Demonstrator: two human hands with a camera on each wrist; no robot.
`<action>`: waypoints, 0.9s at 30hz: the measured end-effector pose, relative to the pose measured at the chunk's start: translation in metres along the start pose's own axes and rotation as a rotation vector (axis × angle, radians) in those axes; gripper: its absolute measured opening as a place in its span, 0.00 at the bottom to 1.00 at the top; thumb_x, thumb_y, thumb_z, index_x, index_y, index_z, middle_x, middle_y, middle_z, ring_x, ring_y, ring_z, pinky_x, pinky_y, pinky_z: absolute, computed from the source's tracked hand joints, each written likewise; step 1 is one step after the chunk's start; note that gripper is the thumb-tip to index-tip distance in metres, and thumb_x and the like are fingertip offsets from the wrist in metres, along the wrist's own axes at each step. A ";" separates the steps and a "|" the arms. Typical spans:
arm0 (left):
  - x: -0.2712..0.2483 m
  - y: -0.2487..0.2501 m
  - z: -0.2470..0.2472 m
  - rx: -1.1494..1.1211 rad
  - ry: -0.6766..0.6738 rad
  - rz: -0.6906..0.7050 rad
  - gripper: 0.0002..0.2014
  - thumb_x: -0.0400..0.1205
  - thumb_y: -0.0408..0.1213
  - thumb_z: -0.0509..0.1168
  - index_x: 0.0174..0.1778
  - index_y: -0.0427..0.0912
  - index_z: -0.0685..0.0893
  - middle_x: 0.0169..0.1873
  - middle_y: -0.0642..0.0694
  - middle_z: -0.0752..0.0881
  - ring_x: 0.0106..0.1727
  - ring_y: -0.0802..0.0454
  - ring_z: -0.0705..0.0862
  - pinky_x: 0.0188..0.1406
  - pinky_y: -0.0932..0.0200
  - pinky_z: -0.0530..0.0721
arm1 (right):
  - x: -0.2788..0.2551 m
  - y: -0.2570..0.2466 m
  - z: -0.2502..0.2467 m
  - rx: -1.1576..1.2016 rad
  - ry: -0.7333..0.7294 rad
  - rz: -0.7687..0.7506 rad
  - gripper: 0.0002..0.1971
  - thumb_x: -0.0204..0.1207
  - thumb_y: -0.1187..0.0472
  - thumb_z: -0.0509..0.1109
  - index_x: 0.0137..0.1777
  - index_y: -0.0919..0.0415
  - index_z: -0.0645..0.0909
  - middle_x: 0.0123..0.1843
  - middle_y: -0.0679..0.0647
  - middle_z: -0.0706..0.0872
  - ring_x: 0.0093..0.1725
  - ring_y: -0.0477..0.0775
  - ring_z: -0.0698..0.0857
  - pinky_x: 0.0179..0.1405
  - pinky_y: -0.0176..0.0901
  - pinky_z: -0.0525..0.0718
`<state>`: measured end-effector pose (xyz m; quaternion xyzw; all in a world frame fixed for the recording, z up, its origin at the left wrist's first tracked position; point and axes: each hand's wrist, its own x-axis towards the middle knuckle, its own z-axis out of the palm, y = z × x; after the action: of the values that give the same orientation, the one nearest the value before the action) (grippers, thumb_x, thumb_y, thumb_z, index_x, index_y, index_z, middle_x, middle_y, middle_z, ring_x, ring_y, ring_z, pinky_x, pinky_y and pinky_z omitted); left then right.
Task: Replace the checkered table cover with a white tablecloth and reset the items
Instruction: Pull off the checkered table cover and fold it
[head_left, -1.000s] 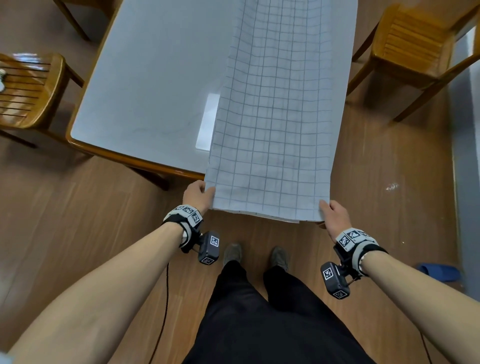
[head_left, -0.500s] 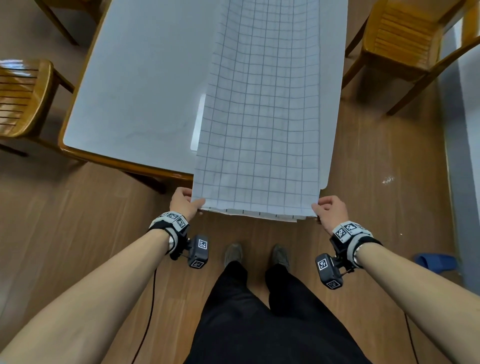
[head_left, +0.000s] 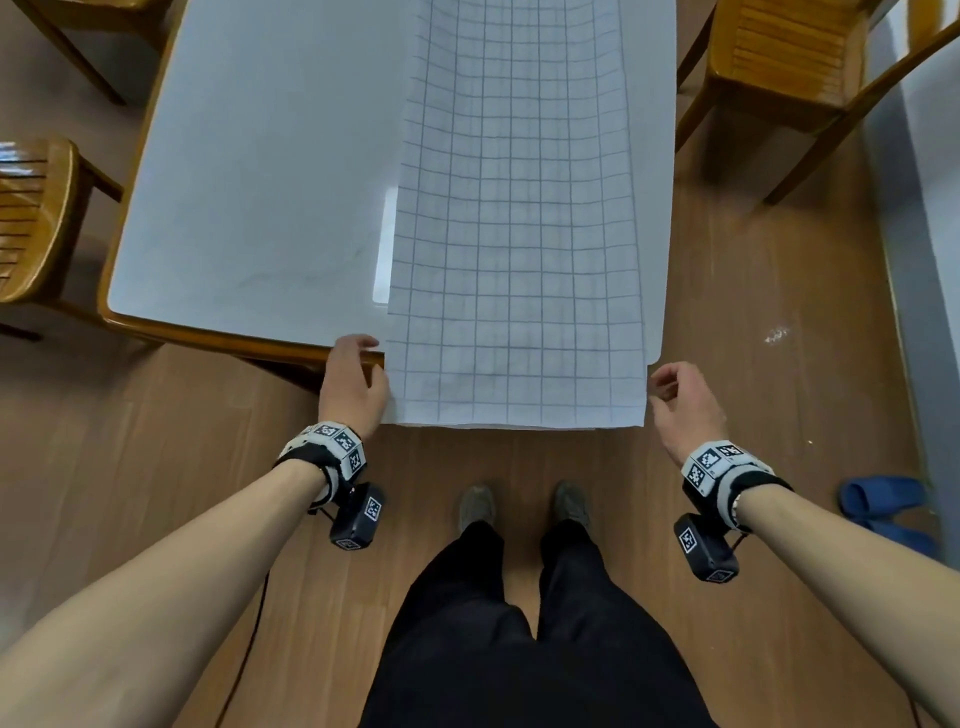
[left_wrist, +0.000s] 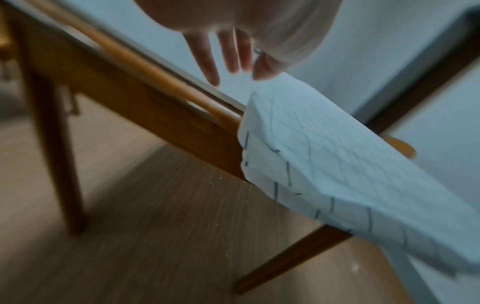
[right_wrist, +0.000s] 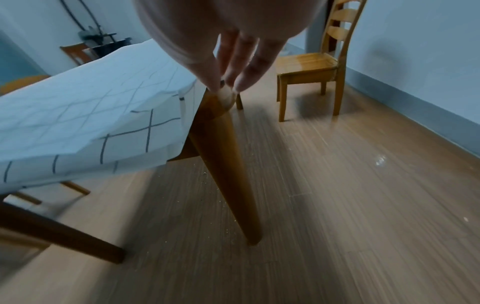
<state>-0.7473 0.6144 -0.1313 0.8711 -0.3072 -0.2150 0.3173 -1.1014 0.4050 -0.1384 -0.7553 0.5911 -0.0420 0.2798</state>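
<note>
Both hands are loose and hold nothing, left hand and right hand flanking the folded checkered cover overhanging the counter; regrip both corners evenly before folding again.

Seen from the head camera, looking steeply down from standing height, are the table, the cover and both forearms. The left wrist camera sits low beside the table's near edge, close behind the left hand, facing along the rim; its picture is blurred. The right wrist camera looks past the right hand at a table leg and a chair. All three views share the cover's hanging near end.
</note>
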 end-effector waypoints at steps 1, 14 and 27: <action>0.007 -0.002 -0.001 0.110 0.009 0.143 0.21 0.79 0.25 0.64 0.67 0.44 0.76 0.65 0.46 0.78 0.67 0.49 0.76 0.68 0.53 0.78 | 0.002 0.000 0.001 -0.028 0.015 -0.036 0.15 0.79 0.64 0.72 0.60 0.50 0.74 0.57 0.46 0.80 0.53 0.47 0.82 0.52 0.47 0.82; 0.062 -0.026 0.013 1.018 -0.406 0.807 0.55 0.71 0.13 0.63 0.87 0.51 0.43 0.87 0.44 0.41 0.87 0.43 0.41 0.85 0.44 0.45 | 0.024 0.015 0.026 -0.448 -0.007 -0.426 0.46 0.62 0.79 0.76 0.78 0.47 0.71 0.84 0.57 0.60 0.77 0.62 0.63 0.68 0.57 0.79; 0.074 0.013 -0.024 0.348 -0.530 0.423 0.10 0.82 0.47 0.60 0.51 0.54 0.85 0.56 0.42 0.88 0.55 0.46 0.84 0.54 0.57 0.78 | 0.044 -0.020 -0.025 -0.032 0.067 -0.340 0.12 0.80 0.63 0.73 0.61 0.55 0.88 0.67 0.52 0.84 0.69 0.54 0.74 0.65 0.61 0.81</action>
<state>-0.6857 0.5662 -0.1189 0.7435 -0.5837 -0.3069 0.1115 -1.0806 0.3582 -0.1198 -0.8470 0.4643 -0.1047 0.2367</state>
